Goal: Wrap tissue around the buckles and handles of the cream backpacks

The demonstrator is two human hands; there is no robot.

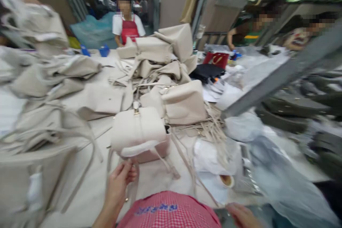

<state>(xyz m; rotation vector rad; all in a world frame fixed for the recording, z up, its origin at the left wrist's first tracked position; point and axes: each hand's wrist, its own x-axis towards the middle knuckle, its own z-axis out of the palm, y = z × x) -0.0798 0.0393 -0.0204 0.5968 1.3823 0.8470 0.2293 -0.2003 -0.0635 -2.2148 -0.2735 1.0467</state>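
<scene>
A cream handbag (139,133) with a gold clasp lies on the white table (157,178) right in front of me. My left hand (120,181) is just below it, fingers pinched closed on one of the bag's thin straps. My right hand (242,215) shows only in part at the bottom edge, blurred, beside clear plastic wrapping (269,171); its fingers are not readable. A red-and-white checked cloth (171,213) with blue lettering covers my front.
Piles of cream bags (162,57) and loose straps cover the table's middle and left. White paper stuffing (211,160) and plastic bags lie at right, dark bags (291,108) beyond. A grey bar (280,74) slants across. Three people work at the far side.
</scene>
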